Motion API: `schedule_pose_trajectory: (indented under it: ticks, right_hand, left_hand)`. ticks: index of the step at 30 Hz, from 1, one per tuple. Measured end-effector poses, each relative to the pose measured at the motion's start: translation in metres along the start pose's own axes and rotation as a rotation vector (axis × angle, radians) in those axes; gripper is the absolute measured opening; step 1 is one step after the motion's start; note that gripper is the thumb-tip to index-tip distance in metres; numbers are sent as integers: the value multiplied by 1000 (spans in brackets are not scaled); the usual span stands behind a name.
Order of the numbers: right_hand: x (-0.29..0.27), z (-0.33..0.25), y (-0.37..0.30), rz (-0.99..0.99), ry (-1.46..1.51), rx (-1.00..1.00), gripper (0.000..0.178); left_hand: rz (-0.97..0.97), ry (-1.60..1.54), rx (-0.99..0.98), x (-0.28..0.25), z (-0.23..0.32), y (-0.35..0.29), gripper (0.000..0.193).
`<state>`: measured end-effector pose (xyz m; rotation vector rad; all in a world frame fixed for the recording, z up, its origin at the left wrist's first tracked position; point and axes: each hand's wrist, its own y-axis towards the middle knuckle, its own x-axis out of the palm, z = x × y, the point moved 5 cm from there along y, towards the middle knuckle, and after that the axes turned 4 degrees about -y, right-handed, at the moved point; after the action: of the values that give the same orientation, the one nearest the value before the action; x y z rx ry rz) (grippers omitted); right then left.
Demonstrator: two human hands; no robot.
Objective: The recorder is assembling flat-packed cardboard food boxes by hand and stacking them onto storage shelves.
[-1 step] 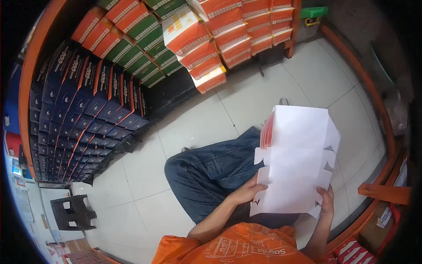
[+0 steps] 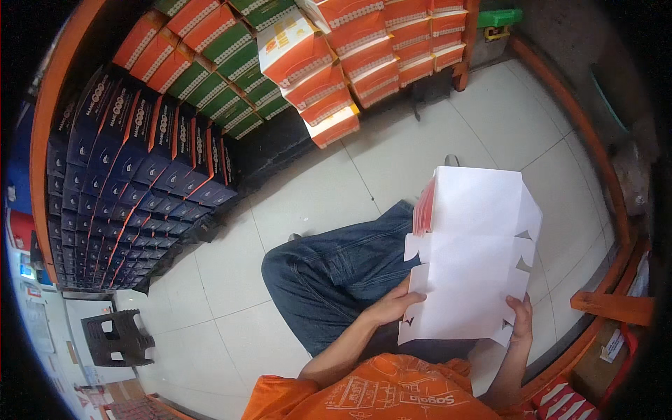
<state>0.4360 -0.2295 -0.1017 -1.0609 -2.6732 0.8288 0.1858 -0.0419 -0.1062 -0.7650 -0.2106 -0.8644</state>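
A flat, unfolded cardboard box blank (image 2: 472, 273) lies white side up over my lap, with notches and small tabs along its long sides. Under its far left edge several red-printed layers (image 2: 423, 210) show, so it looks like a stack of blanks. My left hand (image 2: 399, 304) grips the left edge near the bottom, thumb on top and fingers hidden beneath. On the opposite edge my right hand (image 2: 519, 318) holds the blank the same way, thumb on the white face. Both hands are closed on the cardboard.
Dark blue boxes (image 2: 140, 161) are stacked at the left. Orange and green boxes (image 2: 241, 52) fill the shelf beyond, with orange ones (image 2: 332, 129) jutting out. A black stool (image 2: 117, 338) stands on the tiled floor (image 2: 210, 294). An orange wooden rail (image 2: 612, 308) borders the right.
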Motion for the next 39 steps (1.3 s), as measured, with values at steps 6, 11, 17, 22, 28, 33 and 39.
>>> schedule_pose_trajectory:
  ticks: [6,11,17,22,28,33,39]
  right_hand:
    - [-2,15,-3,52,558,-70,67]
    - [-36,91,23,-9,327,-15,74]
    - [-17,26,4,-13,259,31,85]
    - [-14,-25,39,61,260,-38,82]
    - [-20,-23,113,13,30,-77,67]
    - [-29,-2,129,-76,-94,-154,62]
    - [-19,-20,105,38,-168,-51,80]
  left_hand:
    - [245,106,-165,-17,-7,12,42]
    - [376,87,-63,-12,20,6,40]
    - [314,-70,-55,12,38,16,49]
    - [409,-178,110,22,47,23,64]
    - [344,-103,125,17,60,20,64]
    - [306,41,102,16,65,24,63]
    - [229,-119,96,3,53,27,68]
